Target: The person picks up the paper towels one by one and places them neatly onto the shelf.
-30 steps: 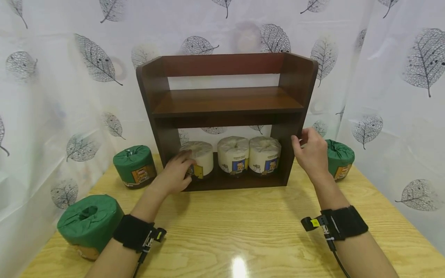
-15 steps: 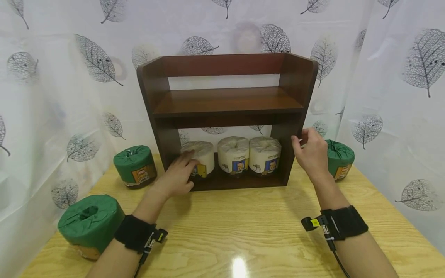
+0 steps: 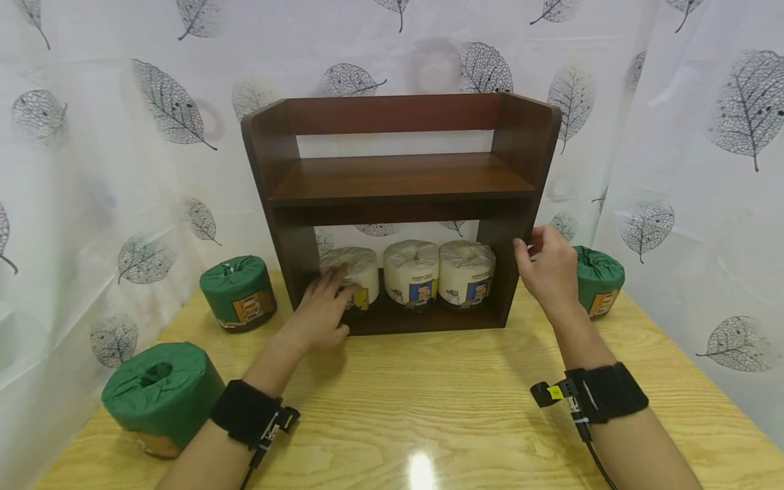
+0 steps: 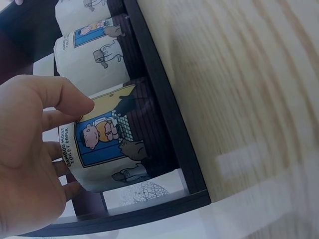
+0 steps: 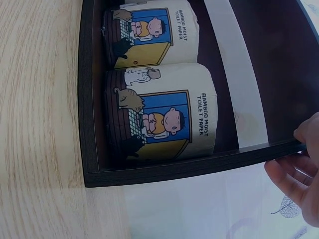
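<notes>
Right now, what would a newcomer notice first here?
Probably the dark brown shelf, upright on the table, with three cream toilet rolls in its lower compartment. The left hand touches the leftmost roll, while the right hand grips the shelf's right side. Green-wrapped rolls flank the shelf.

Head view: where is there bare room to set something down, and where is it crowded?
Bare: the upper shelf, between the side panels; the table between the wristbands. Crowded: the lower shelf, with three white rolls and the left hand; the table's left side, with two green rolls.
</notes>
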